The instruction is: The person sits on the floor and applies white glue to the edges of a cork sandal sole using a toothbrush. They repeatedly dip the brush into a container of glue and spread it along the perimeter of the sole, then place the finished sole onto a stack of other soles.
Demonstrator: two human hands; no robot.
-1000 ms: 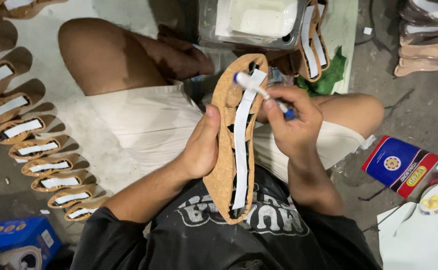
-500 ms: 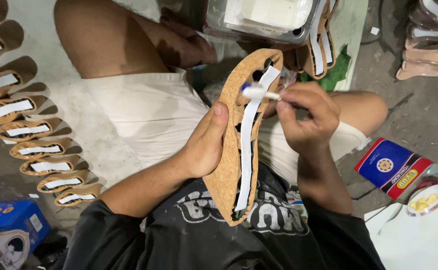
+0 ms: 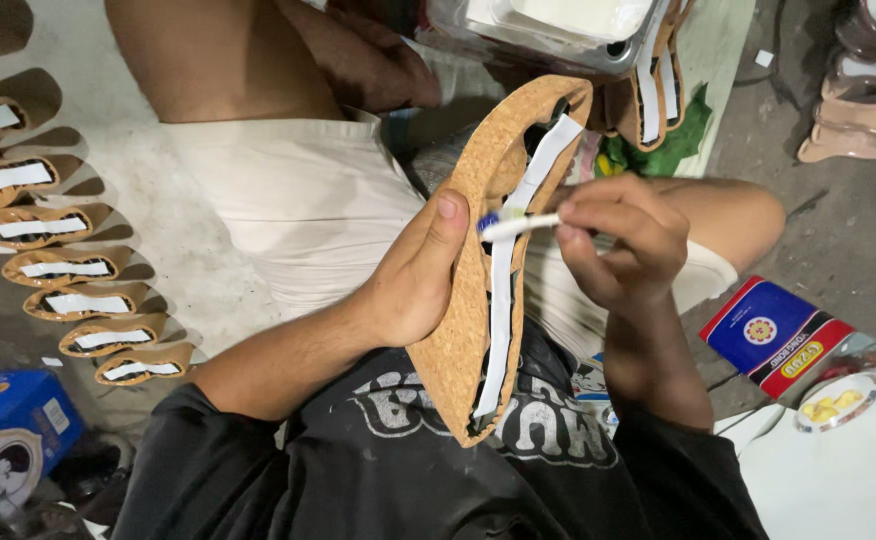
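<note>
- Left hand (image 3: 413, 275) clamped on the edge of a cork shoe sole (image 3: 458, 330), thumb pressed flat on its face, other fingers hidden behind.
- Sole held on edge above the lap, long axis running from the black shirt (image 3: 408, 470) up toward the far side of the floor; not resting on anything.
- White strip (image 3: 503, 310) lying along the sole's inner face, from the top end down nearly to the bottom tip.
- Right hand (image 3: 618, 240) pinched shut on a small white brush (image 3: 518, 227); blue-tipped end touching the strip just beside the left thumb.
- Brush roughly level, crossing the sole at about its upper third.
- Cream shorts (image 3: 308, 200) under both hands, bare knee off to the right.
- Row of finished cork soles (image 3: 68, 265) with white strips laid out along the left edge of the floor (image 3: 188, 290), overlapping one another.
- Clear plastic tub (image 3: 558, 30) at the far edge, more soles (image 3: 653, 90) leaning just beside it, green scrap (image 3: 683, 135) below those.
- Stack of tan soles (image 3: 858, 100) in the far right corner.
- Red-and-blue flat packet (image 3: 773, 335) on the floor right of the right forearm, well apart from the sole; small round dish (image 3: 838, 400) with yellow bits just beside it.
- Blue box (image 3: 13, 415) at the near left corner.
</note>
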